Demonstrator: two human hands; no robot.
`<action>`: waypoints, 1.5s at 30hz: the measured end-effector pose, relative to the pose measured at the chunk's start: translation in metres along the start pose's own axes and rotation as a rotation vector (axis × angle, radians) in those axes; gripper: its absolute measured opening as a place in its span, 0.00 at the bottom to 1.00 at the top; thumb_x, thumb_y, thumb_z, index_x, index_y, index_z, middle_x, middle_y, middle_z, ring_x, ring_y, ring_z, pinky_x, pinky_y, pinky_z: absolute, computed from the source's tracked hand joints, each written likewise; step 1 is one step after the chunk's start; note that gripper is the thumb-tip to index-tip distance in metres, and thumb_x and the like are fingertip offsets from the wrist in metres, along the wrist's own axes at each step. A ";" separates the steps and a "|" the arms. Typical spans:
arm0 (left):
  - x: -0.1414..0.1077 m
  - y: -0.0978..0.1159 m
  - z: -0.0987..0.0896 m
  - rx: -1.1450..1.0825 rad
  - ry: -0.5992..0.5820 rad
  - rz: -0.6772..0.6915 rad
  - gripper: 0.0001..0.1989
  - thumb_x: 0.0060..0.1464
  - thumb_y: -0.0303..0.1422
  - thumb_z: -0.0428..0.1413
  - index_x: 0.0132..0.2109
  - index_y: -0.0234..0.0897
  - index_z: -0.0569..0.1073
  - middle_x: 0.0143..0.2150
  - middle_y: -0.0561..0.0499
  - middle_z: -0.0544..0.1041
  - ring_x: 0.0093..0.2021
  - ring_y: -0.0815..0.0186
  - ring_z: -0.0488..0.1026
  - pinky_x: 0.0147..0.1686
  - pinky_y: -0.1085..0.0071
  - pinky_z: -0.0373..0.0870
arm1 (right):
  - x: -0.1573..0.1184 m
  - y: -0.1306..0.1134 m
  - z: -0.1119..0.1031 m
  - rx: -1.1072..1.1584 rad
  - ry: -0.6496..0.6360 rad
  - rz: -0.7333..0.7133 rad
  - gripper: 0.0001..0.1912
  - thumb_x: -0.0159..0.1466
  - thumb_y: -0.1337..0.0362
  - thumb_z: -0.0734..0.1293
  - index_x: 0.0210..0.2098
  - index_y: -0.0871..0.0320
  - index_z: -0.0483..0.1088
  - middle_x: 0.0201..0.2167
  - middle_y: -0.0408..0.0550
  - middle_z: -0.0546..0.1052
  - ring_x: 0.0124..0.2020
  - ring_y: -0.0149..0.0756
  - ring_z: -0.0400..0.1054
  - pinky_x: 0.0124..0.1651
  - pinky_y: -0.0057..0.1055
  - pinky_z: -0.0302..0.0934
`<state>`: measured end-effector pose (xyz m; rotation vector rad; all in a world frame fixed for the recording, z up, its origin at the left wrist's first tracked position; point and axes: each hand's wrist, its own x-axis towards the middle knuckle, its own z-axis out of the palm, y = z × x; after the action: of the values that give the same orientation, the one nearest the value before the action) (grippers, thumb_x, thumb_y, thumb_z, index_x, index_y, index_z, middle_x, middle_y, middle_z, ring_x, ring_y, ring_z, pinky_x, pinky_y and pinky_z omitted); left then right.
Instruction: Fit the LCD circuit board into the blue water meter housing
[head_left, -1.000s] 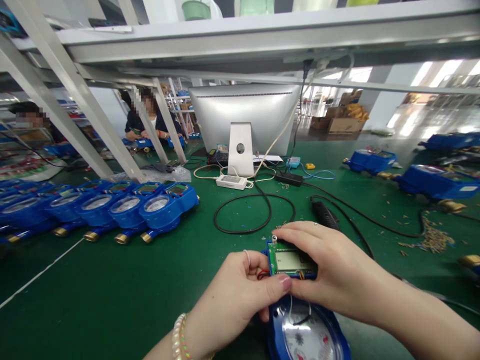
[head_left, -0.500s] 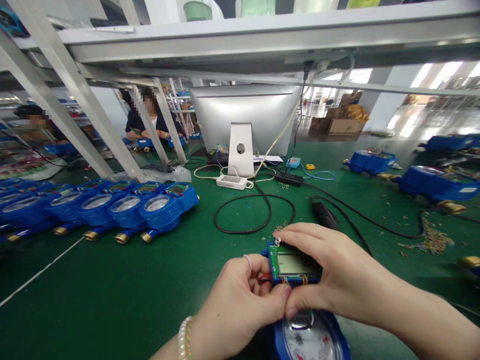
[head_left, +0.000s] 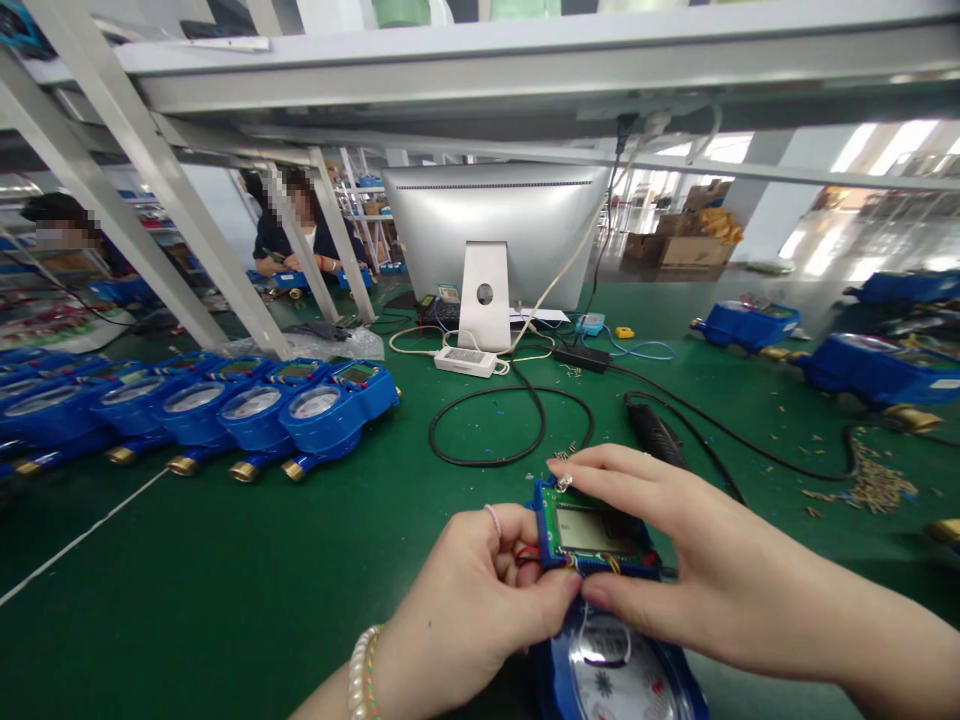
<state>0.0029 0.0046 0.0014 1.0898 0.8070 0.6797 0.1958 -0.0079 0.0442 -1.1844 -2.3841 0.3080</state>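
Observation:
A blue water meter (head_left: pixel 551 680) with a round dial lies at the bottom, partly cut off by the frame edge. Its box holds a green circuit board (head_left: pixel 551 510) with a small grey display (head_left: pixel 596 530). My left hand (head_left: pixel 480 590) is closed on the box's left edge, thumb at the near side; red wires (head_left: pixel 527 553) show by its curled fingers. My right hand (head_left: pixel 675 550) spans the box from the right, fingertips at a small coiled wire (head_left: pixel 563 483) on the far corner and thumb on the near edge. Its palm hides the box's right end.
Several blue meters (head_left: pixel 315 410) stand in a row at left; more meters (head_left: pixel 885 365) lie at right near loose screws (head_left: pixel 874 480). A black-handled tool (head_left: pixel 654 432), cables and a monitor (head_left: pixel 495 235) sit ahead under a shelf (head_left: pixel 525 85). A co-worker (head_left: pixel 300 235) sits beyond.
My right hand has shifted slightly right and loosened, its thumb now apart from my left thumb, so more of the board's right side shows. My left hand keeps its hold.

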 end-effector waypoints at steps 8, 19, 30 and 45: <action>0.001 -0.004 -0.010 0.038 -0.071 0.009 0.07 0.48 0.28 0.62 0.31 0.32 0.70 0.21 0.59 0.67 0.17 0.79 0.57 0.17 0.83 0.59 | 0.001 -0.003 0.010 0.016 0.055 0.075 0.29 0.53 0.67 0.66 0.55 0.55 0.65 0.51 0.44 0.70 0.51 0.31 0.66 0.56 0.23 0.61; -0.004 0.007 0.002 0.246 0.012 0.021 0.04 0.47 0.29 0.57 0.30 0.32 0.69 0.22 0.58 0.63 0.22 0.74 0.56 0.21 0.79 0.53 | -0.001 -0.004 0.016 -0.068 0.112 0.086 0.30 0.51 0.65 0.66 0.54 0.55 0.67 0.50 0.46 0.70 0.50 0.34 0.67 0.55 0.29 0.63; -0.006 0.011 -0.001 0.576 0.016 0.081 0.06 0.51 0.32 0.53 0.29 0.34 0.68 0.22 0.58 0.61 0.23 0.71 0.56 0.21 0.75 0.53 | 0.000 -0.007 0.012 -0.066 0.086 0.112 0.29 0.50 0.66 0.66 0.53 0.57 0.68 0.49 0.49 0.70 0.49 0.36 0.67 0.54 0.31 0.64; -0.004 0.001 0.006 0.749 0.121 0.136 0.04 0.51 0.29 0.49 0.31 0.37 0.68 0.26 0.54 0.67 0.24 0.68 0.62 0.21 0.73 0.54 | 0.000 -0.007 0.010 -0.039 0.067 0.114 0.27 0.51 0.67 0.66 0.52 0.57 0.69 0.49 0.48 0.70 0.49 0.37 0.67 0.54 0.31 0.64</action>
<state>0.0052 -0.0014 0.0045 1.8031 1.1415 0.5662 0.1859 -0.0119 0.0387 -1.3309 -2.2793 0.2557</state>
